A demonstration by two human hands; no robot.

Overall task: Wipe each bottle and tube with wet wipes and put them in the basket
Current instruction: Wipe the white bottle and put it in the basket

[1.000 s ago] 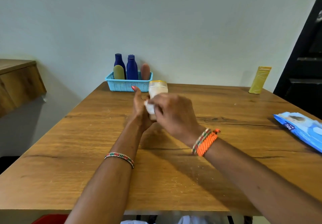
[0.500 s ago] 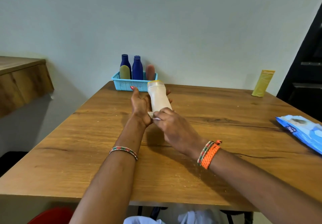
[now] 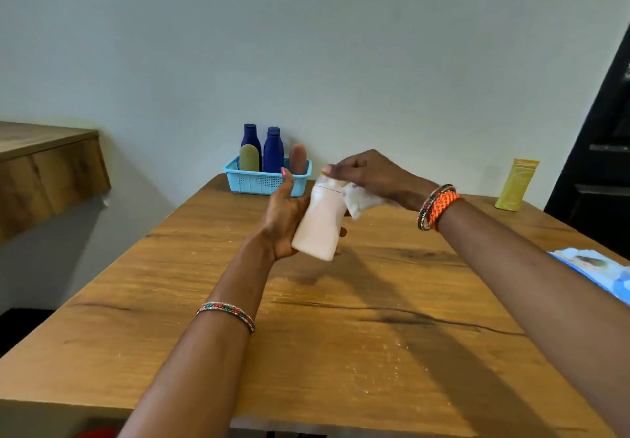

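White bottle at frame centre, tilted, lifted off table so every side is reachable. Left hand cradles its lower body, fingers curled behind, thumb up: steady base for rubbing. Right hand pinches wet wipe against cap end, working top, I judge. Blue basket just beyond, upper centre, already holding two blue bottles, olive and brown ones; short reach for drop-off. Yellow tube upright at far right, apparently unwiped. Wipes pack at right edge, handy for refills.
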